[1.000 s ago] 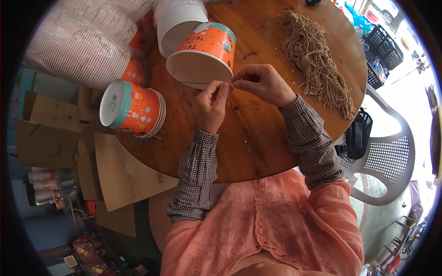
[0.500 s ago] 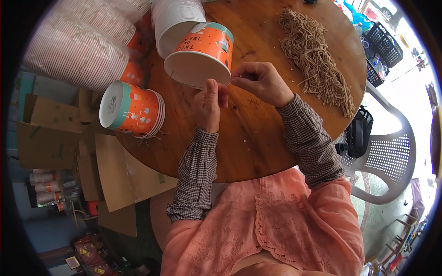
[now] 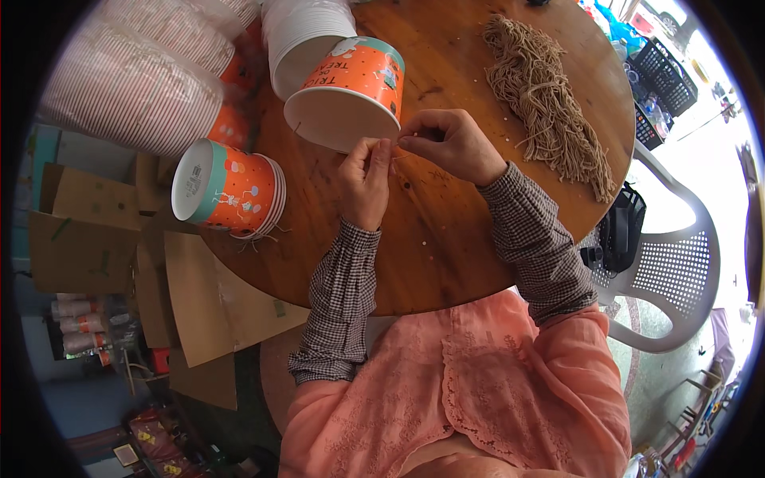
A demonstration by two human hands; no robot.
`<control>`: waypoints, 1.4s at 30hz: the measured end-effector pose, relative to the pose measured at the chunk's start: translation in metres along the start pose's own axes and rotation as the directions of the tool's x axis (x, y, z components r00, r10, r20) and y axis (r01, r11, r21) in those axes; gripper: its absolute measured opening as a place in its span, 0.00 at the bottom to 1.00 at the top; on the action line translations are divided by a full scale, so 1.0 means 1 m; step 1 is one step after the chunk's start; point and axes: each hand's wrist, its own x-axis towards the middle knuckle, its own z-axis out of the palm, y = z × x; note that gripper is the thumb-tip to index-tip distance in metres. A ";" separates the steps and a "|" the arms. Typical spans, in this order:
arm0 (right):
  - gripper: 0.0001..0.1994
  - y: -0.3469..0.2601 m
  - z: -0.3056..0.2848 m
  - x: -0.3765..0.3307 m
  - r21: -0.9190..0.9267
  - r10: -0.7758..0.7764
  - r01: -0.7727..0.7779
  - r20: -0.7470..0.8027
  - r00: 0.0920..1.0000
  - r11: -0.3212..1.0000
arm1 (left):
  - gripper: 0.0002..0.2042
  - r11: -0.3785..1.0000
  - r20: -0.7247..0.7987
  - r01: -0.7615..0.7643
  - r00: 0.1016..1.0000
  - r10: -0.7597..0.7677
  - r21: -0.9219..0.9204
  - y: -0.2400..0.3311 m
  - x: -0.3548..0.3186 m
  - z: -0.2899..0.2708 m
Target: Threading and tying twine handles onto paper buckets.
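Observation:
An orange paper bucket with a teal band lies tilted on the table, its white mouth toward me. At the right side of its rim my two hands meet. My left hand is closed, thumb pressed against the fingers, with a thin piece of string showing between it and the other hand. Thumb and forefinger of my right hand are pinched together on that string beside the rim. A bit of string also shows inside the bucket's mouth at the left.
Tan strings lie bundled at the right on the round wooden table. Nested orange buckets with string ends sit at the left edge. Behind are white buckets and wrapped stacks; cardboard boxes stand left, a grey chair right.
My left hand has moved slightly right and its thumb has folded down onto the fingers. My right hand stays at nearly the same place, and the bucket has barely shifted.

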 end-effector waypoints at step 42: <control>0.09 0.011 -0.002 0.002 -0.131 -0.028 0.028 0.003 1.000 0.991 | 0.05 0.923 0.027 -0.238 0.970 0.241 0.304 -0.009 0.001 0.001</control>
